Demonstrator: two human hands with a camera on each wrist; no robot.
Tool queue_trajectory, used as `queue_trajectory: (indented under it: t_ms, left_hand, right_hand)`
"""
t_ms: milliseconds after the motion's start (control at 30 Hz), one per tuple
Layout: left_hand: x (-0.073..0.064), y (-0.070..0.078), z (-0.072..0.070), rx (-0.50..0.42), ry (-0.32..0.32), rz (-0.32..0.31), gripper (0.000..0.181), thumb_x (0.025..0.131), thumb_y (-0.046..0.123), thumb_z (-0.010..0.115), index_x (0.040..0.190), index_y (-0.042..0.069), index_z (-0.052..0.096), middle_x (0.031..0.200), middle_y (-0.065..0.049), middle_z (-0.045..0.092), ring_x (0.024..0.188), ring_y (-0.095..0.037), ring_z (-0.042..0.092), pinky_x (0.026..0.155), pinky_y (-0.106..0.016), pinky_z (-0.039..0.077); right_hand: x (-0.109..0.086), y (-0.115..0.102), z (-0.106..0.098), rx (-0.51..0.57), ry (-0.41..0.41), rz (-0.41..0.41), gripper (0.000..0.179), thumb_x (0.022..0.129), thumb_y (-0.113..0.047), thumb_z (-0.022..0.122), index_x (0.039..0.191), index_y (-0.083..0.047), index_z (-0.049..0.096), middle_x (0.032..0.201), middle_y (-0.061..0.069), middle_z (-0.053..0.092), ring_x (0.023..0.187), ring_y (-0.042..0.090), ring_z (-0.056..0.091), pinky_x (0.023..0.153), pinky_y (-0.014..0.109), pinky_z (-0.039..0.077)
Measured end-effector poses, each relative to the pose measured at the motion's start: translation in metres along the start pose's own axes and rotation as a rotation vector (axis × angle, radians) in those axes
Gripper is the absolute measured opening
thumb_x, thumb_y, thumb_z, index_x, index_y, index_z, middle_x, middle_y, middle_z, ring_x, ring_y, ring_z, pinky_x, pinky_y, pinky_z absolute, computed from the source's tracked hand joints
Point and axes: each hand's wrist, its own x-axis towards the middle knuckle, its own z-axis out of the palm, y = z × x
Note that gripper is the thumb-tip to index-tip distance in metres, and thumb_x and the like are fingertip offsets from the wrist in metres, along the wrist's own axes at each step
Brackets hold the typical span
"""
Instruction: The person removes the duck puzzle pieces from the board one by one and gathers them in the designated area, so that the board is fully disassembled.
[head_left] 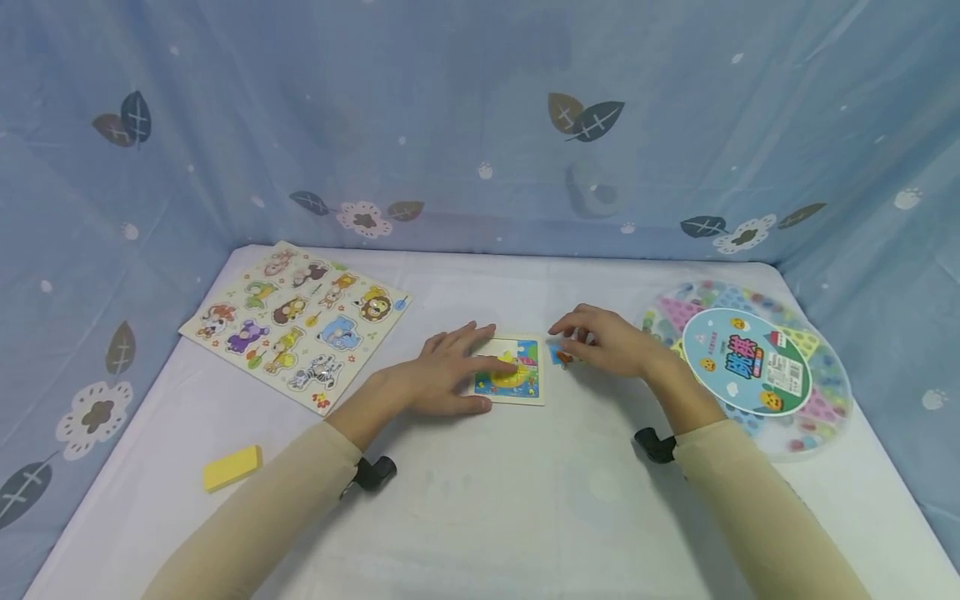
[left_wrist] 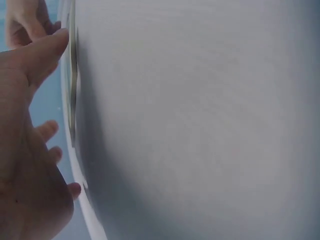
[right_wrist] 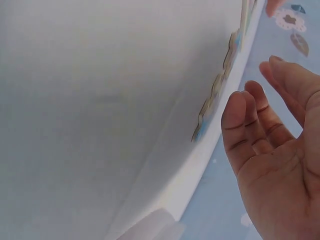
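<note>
A small jigsaw puzzle (head_left: 528, 392) in a pale frame, with a yellow figure on blue and green, lies flat on the white table. Over its left side spreads my left hand (head_left: 450, 373), index fingertip on the picture and thumb near the lower edge. Just right of the frame, loose puzzle pieces (head_left: 557, 353) with blue and orange print lie partly covered by my right hand (head_left: 611, 340). In the right wrist view this right hand (right_wrist: 280, 145) has loosely bent fingers, nothing between them, with the row of pieces (right_wrist: 215, 92) beyond on the table.
At the back left lies a large animal peg board (head_left: 296, 325). A yellow block (head_left: 232, 468) sits near the left edge. On the right is a round transparent game box (head_left: 750, 362) filled with colored marbles, close to the right forearm. Blue printed curtain (head_left: 480, 125) surrounds the table.
</note>
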Motion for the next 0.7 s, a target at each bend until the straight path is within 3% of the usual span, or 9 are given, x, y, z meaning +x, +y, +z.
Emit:
queue_trajectory:
  t_ms: [400,700]
  left_hand:
    - [0.009,0.003,-0.001,0.073,-0.062,-0.045,0.059,0.099,0.064,0.053,0.155,0.057,0.033,0.174,-0.004,0.004,0.159,-0.034,0.003,0.120,-0.064,0.013]
    - [0.011,0.003,0.000,0.088,-0.055,-0.023,0.059,0.100,0.063,0.052,0.155,0.060,0.030,0.174,-0.004,0.005,0.159,-0.035,0.005,0.118,-0.063,0.016]
  right_hand:
    - [0.020,-0.014,0.014,0.040,-0.013,-0.044,0.027,0.101,-0.010,0.064,0.126,-0.010,0.072,0.108,0.003,0.062,0.086,0.018,0.059,0.076,0.037,0.051]
    - [0.031,-0.020,0.022,0.038,-0.052,-0.049,0.024,0.101,-0.012,0.066,0.123,-0.012,0.075,0.112,0.005,0.063,0.092,0.017,0.059,0.083,0.037,0.051]
